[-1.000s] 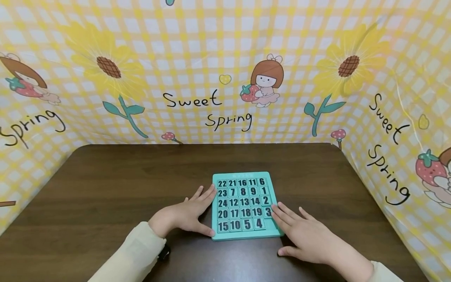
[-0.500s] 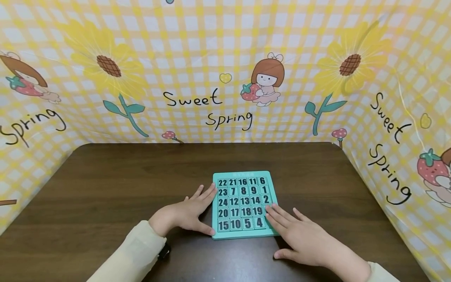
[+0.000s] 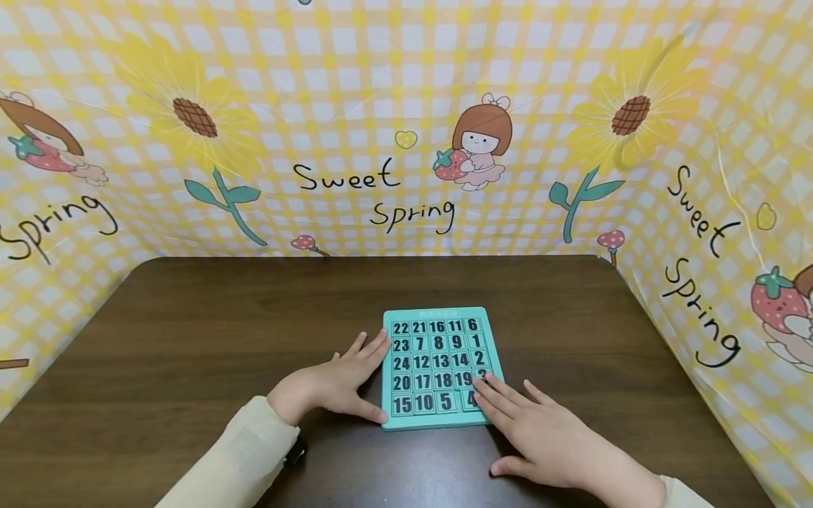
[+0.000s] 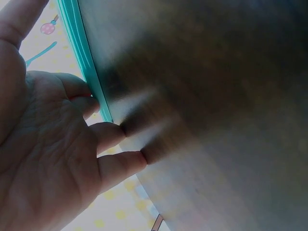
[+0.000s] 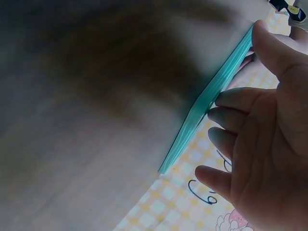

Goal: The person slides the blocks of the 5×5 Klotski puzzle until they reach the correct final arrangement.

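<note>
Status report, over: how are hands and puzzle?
Left hand against left edge of number puzzle. Right hand partly covers tile 3 and tile 4. Gap between tile 4 and tile 5.

The board (image 3: 438,425) lies on the surface (image 3: 273,303), the left grip (image 3: 343,384) touching its left edge, the right grip (image 3: 546,437) overlapping its near right corner. Tile 5 (image 3: 446,402) sits left of tile 4 (image 3: 469,401). Cloth (image 3: 356,92) stands behind the surface.
</note>
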### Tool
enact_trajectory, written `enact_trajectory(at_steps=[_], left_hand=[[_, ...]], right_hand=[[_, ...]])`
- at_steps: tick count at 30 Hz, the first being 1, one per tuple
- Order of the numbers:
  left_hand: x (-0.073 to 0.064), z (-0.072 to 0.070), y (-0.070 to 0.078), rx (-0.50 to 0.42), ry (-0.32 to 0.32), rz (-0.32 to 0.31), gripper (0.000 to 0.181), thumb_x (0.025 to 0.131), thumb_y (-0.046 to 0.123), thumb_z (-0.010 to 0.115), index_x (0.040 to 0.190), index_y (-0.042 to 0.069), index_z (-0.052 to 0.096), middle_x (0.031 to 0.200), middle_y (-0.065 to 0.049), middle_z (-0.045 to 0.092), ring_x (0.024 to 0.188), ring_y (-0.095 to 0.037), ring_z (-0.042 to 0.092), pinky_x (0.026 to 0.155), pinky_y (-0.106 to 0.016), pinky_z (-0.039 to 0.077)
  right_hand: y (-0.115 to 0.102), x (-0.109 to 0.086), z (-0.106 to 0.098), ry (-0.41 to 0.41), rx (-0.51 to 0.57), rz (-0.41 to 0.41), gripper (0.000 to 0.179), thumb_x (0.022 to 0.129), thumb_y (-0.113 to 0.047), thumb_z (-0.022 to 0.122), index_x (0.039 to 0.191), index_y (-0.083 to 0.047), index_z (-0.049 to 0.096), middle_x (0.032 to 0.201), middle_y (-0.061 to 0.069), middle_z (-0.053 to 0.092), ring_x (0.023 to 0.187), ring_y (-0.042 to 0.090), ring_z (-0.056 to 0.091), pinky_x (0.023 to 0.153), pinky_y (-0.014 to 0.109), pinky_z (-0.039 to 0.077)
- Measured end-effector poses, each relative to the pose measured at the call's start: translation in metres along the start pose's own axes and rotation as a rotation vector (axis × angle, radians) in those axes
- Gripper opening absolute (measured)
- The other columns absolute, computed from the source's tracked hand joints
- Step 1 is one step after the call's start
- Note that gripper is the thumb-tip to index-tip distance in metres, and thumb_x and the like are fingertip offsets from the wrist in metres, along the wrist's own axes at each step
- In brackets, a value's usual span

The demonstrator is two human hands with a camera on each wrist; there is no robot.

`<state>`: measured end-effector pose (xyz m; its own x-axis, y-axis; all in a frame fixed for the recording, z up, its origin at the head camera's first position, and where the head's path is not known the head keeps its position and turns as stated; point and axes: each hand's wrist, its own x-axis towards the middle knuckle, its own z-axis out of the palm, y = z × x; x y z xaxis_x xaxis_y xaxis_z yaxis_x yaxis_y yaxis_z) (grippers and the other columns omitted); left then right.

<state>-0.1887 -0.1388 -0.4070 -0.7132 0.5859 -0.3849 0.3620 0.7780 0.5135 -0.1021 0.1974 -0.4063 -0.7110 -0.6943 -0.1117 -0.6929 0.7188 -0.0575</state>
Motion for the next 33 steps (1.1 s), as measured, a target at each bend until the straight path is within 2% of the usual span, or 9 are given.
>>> enact_trajectory(at_steps=[14, 19, 23, 33], left_hand=[[-0.001, -0.001, -0.002, -0.004, 0.004, -0.003, 0.117, 0.081, 0.056, 0.076, 0.161, 0.014, 0.001, 0.168, -0.002, -0.012, 0.154, -0.037, -0.013, 0.111, -0.077, 0.009], [-0.001, -0.001, -0.003, -0.004, 0.009, -0.001, 0.117, 0.081, 0.055, 0.076, 0.161, 0.014, 0.002, 0.169, -0.002, -0.011, 0.154, -0.037, -0.013, 0.111, -0.077, 0.010], [-0.001, -0.001, -0.003, -0.003, 0.010, -0.001, 0.116, 0.081, 0.055, 0.076, 0.161, 0.014, 0.003, 0.169, -0.002, -0.011, 0.154, -0.037, -0.012, 0.111, -0.076, 0.010], [0.001, 0.000, -0.001, -0.003, 0.003, 0.007, 0.117, 0.081, 0.055, 0.076, 0.161, 0.014, 0.001, 0.168, -0.002, -0.012, 0.154, -0.037, -0.013, 0.111, -0.077, 0.009]], right_hand=[[0.012, -0.010, 0.002, 0.018, 0.029, 0.036, 0.085, 0.092, -0.068, 0.046, 0.155, -0.012, 0.036, 0.165, 0.003, 0.026, 0.152, 0.026, 0.026, 0.110, 0.064, 0.034], [0.011, -0.011, 0.003, 0.050, 0.019, 0.012, 0.085, 0.093, -0.069, 0.044, 0.154, -0.011, 0.037, 0.165, 0.004, 0.027, 0.152, 0.027, 0.028, 0.109, 0.064, 0.035], [0.007, -0.005, 0.003, 0.060, 0.015, -0.025, 0.085, 0.093, -0.069, 0.042, 0.155, -0.011, 0.035, 0.165, 0.004, 0.027, 0.152, 0.026, 0.028, 0.109, 0.063, 0.036], [-0.010, 0.016, 0.000, -0.008, -0.009, -0.091, 0.087, 0.093, -0.071, 0.039, 0.156, -0.012, 0.032, 0.166, 0.003, 0.023, 0.153, 0.022, 0.023, 0.112, 0.059, 0.035]])
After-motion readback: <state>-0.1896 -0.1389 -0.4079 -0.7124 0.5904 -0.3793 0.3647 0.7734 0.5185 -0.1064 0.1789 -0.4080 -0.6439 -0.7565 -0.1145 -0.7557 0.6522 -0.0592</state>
